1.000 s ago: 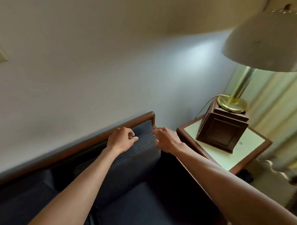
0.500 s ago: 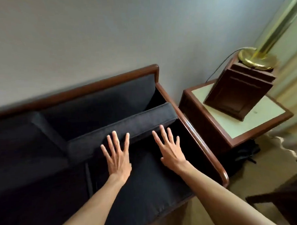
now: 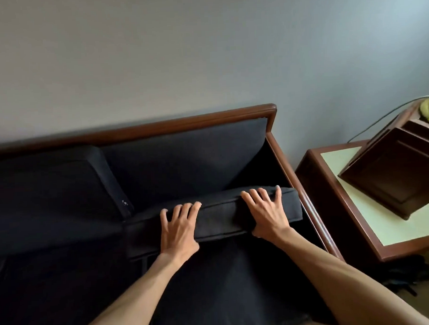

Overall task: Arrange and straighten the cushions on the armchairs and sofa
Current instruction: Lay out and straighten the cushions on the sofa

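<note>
A dark navy back cushion [image 3: 220, 217] has tipped forward off the sofa's backrest [image 3: 184, 161] and leans over the seat cushion [image 3: 226, 284]. My left hand [image 3: 178, 231] lies on its top edge near the left end, fingers spread and curled over it. My right hand [image 3: 267, 213] grips the right part of the same edge, fingers over the top and thumb below. A second dark back cushion [image 3: 45, 194] stands upright to the left. The sofa has a brown wooden frame [image 3: 157, 125].
A wooden side table [image 3: 353, 205] with a pale top stands right of the sofa's arm [image 3: 306, 202]. On it sits a dark wooden lamp base [image 3: 401, 176] with a brass foot and a cable. A grey wall is behind. Dark items lie on the floor under the table.
The view dropped lower. My hands went from the cushion's top at the backrest, to spread open over the seat, and now hold the top edge of the forward-leaning cushion.
</note>
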A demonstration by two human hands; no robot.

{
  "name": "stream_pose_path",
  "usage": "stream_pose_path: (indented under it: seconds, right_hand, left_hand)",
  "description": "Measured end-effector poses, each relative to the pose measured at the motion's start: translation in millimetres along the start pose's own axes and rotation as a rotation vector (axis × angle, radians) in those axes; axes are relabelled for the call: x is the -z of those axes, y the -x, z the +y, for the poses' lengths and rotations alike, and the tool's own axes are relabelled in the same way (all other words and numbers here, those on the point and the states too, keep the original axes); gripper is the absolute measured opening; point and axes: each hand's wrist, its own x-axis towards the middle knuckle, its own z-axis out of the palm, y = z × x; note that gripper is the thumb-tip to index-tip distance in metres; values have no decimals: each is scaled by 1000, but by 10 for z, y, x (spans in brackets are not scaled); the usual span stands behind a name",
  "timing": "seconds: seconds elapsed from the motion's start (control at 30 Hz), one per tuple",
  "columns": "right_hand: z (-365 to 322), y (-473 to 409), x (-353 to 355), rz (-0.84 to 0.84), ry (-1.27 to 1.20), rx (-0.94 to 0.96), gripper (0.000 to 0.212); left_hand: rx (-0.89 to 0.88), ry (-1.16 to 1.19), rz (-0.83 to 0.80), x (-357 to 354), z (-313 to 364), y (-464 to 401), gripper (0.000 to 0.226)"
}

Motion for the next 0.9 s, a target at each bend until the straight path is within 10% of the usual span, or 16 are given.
stream_pose_path:
  seconds: [0.9]
  right_hand:
    - [460,-2245,912,-359,-131,150,104]
  left_hand:
    - [-49,205,-481,830,-802,-2288,119]
